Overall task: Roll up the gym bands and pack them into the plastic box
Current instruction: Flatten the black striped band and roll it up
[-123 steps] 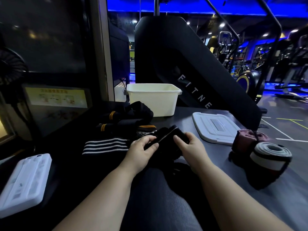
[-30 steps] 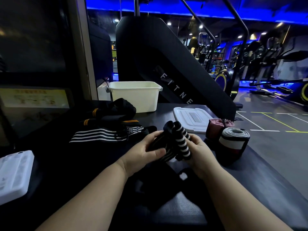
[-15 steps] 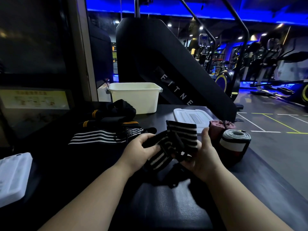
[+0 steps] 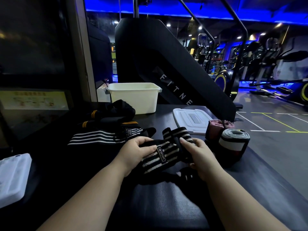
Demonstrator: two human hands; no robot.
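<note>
A black band with pale stripes and a "SPORT" tag (image 4: 164,151) lies across both my hands just above the dark table. My left hand (image 4: 138,151) pinches its left end between thumb and fingers. My right hand (image 4: 198,155) grips the folded right part, forefinger laid over the fold. The cream plastic box (image 4: 133,99) stands open at the back of the table, apart from my hands. Its white lid (image 4: 191,120) lies flat to the right.
More black bands, striped white and orange (image 4: 106,129), lie heaped left of my hands. Two rolled bands, one dark red (image 4: 216,129) and one grey, white and red (image 4: 233,144), stand at the right table edge. A white case (image 4: 11,177) sits far left.
The striped band has been spread out flatter between my hands, its tag now facing up. My hands have lowered slightly toward the table.
</note>
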